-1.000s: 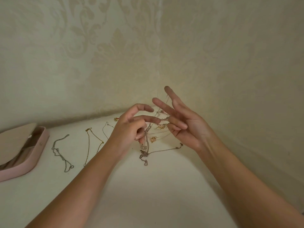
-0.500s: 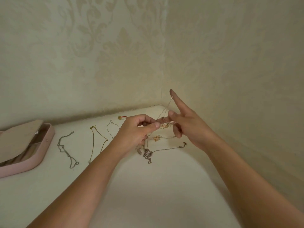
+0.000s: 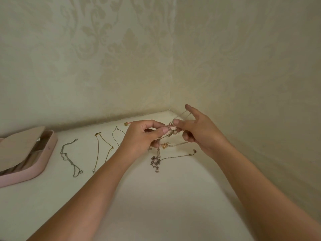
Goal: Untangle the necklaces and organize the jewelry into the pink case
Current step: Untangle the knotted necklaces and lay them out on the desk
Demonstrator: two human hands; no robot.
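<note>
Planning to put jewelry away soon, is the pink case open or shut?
Open: the pink case has its lid lifted, and part of its interior shows.

Lower centre: open counter [image 3: 156, 206] between the two forearms, passable down to the bottom edge.

Centre: tangled necklaces [image 3: 156, 162] hang from the left hand [image 3: 140, 136] and right hand [image 3: 199, 134], each with a pinching grip, down onto the counter. The gap between the hands is barred.

Left of centre: silver chain [image 3: 71, 157] and gold chain [image 3: 102, 150] lie apart, with narrow lanes beside them.

Far left: pink case [image 3: 31, 176], lid raised.

Walls [image 3: 243, 84] close the corner just behind the hands.
</note>
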